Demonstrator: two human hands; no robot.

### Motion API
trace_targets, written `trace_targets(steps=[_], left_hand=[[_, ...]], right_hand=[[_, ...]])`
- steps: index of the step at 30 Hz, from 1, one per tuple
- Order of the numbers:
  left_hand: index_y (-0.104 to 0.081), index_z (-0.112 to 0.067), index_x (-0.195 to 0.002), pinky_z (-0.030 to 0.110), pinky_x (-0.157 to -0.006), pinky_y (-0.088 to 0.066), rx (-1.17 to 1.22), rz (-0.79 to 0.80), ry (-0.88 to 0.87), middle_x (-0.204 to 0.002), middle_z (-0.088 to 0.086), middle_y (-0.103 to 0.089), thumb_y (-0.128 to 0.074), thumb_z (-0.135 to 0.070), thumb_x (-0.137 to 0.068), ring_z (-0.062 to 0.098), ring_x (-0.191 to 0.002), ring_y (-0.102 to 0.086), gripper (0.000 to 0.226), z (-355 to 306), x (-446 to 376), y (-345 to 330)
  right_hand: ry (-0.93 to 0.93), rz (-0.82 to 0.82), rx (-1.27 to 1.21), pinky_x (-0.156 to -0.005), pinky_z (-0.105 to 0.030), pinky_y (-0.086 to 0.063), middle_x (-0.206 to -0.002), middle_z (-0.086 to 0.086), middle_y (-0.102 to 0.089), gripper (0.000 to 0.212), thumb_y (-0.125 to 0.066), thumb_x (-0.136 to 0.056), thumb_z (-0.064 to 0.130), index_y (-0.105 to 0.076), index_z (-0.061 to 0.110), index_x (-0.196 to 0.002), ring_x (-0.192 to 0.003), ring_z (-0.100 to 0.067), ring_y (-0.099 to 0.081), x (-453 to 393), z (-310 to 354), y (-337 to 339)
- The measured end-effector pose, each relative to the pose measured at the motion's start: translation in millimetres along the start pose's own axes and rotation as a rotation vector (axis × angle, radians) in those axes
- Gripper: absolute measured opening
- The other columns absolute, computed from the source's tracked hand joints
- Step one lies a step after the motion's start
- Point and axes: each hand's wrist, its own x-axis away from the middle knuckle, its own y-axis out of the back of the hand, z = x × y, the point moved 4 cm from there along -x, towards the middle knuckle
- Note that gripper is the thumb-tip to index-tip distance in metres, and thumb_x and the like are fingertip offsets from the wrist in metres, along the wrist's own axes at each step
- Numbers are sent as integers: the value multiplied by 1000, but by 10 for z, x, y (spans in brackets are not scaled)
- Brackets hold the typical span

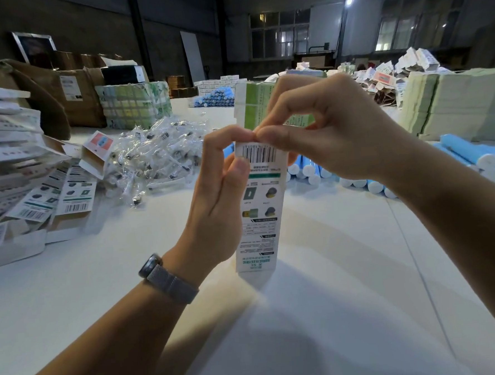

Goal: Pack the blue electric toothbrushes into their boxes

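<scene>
Left hand (226,185) wearing a grey mesh watch steadies the tall white printed toothbrush box (260,206) upright on the white table (347,282), while the right hand (332,132) fingers pinch its top flap, probably to tuck it; blue toothbrushes (306,169) sit piled just behind.

The single head camera is looking forward and slightly down from the person's head, staying very near the raised hands, over the wide white desk (320,313) toward the far windows (280,34).
</scene>
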Motion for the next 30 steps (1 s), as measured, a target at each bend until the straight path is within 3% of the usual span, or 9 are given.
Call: trace_targets(steps=[5,10,13,16,20,24,27,30], left_hand=[[-35,-19,-119,67,-72,-52,83,-41,63,-98,-8,-66,-27,-8,-105,46,-87,-62,19,29,-1,23],[-35,-23,-121,64,-70,-56,84,-61,72,-96,-9,-67,-29,-12,-106,38,-82,-67,19,70,4,23],[-35,-22,-118,62,-68,-57,52,-74,43,-97,-11,-65,-29,-11,-107,33,-80,-68,17,86,2,25],[-36,-25,-117,62,-67,-57,24,-87,33,-95,-11,-64,-30,-12,-107,33,-80,-68,17,90,4,27],[-36,-26,-119,65,-67,-56,31,-94,32,-96,-12,-63,-30,-13,-107,40,-82,-66,19,83,18,15],[-35,-22,-119,63,-67,-57,17,-94,20,-99,-16,-64,-28,-10,-108,33,-82,-68,18,77,19,-5],[-35,-21,-117,57,-68,-60,41,-88,16,-97,-10,-63,-28,-11,-107,26,-80,-70,16,96,11,-8],[-35,-21,-116,37,-64,-59,55,-88,5,-94,-8,-64,-29,-12,-107,18,-75,-69,14,120,5,18]], right_hand=[[-51,-114,-135,-80,-40,-58,-100,-3,-59,27,-70,-89,10,-65,13,-115,-95,-21,-61,67,-118,-150],[-101,-252,-174,-72,-37,-60,-95,11,-64,16,-76,-84,15,-64,19,-95,-86,-14,-64,93,-158,-203],[-92,-284,-234,-72,-41,-59,-95,8,-63,15,-76,-84,12,-66,19,-93,-91,-24,-64,104,-175,-238],[-62,-296,-256,-74,-35,-58,-95,9,-62,17,-75,-85,11,-66,21,-94,-91,-20,-63,108,-168,-251],[-45,-322,-290,-73,-37,-60,-95,9,-61,19,-75,-84,11,-66,25,-93,-92,-15,-62,120,-170,-260],[-66,-336,-327,-64,-35,-59,-95,3,-61,19,-74,-85,7,-67,23,-92,-92,-11,-61,141,-169,-282],[-76,-327,-306,-64,-28,-57,-97,2,-60,14,-73,-87,8,-67,18,-95,-95,-14,-61,147,-161,-282],[-84,-314,-224,-63,-27,-58,-99,1,-58,11,-71,-89,10,-64,17,-94,-95,-13,-61,133,-137,-303]])
